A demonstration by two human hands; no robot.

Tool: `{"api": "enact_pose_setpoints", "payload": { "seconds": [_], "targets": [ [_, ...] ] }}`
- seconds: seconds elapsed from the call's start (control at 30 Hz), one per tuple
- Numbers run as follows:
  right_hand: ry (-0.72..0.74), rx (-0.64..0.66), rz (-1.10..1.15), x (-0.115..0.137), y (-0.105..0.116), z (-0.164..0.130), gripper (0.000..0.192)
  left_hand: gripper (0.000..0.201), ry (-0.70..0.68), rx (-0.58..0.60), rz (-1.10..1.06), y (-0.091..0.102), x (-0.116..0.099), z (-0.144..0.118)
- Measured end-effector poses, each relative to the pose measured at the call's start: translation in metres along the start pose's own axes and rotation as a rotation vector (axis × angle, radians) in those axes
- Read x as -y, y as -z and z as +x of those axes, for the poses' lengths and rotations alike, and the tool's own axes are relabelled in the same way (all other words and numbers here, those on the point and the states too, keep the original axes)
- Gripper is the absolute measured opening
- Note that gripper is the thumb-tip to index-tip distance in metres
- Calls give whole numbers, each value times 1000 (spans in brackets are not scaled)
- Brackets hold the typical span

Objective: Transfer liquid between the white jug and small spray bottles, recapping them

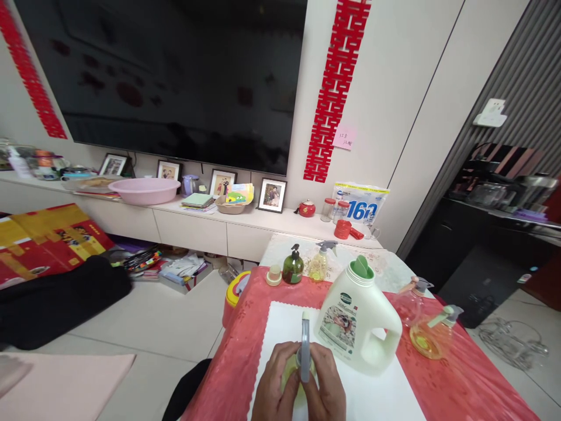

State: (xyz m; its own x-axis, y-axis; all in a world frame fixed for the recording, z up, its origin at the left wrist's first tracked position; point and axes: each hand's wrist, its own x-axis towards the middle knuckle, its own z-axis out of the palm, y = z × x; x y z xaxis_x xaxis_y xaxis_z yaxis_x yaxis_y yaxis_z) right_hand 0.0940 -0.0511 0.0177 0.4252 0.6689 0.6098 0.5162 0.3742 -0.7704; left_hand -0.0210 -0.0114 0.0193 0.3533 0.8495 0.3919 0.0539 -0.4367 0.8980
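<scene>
Sprayer (305, 345) sitting low on the counter (245, 351); I'm gripping it with left hand (274, 386) and right hand (326, 386), both clamped around its body; probably light, slippery plastic; jug (359, 327) just beside.

The jug (357, 324) is cream-white with a green cap and a green-and-white label. The sprayer (305, 345) between the hands is grey with a pale tip, on a yellowish bottle (290, 374). The tablecloth (239, 356) is red with a faint floral pattern; the mat (280, 324) on it is white. The pump bottle (293, 266) is dark green with a black pump. 2 clear spray bottles (427, 333) hold amber liquid. The basin (144, 190) is pink.
</scene>
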Motion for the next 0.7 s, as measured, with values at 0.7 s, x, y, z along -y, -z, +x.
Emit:
{"api": "enact_pose_setpoints", "payload": {
  "seconds": [0.7],
  "targets": [
    [-77, 42, 165, -8, -3, -1, 31, 39, 12, -1, 20, 1, -7, 6]
  ]
}}
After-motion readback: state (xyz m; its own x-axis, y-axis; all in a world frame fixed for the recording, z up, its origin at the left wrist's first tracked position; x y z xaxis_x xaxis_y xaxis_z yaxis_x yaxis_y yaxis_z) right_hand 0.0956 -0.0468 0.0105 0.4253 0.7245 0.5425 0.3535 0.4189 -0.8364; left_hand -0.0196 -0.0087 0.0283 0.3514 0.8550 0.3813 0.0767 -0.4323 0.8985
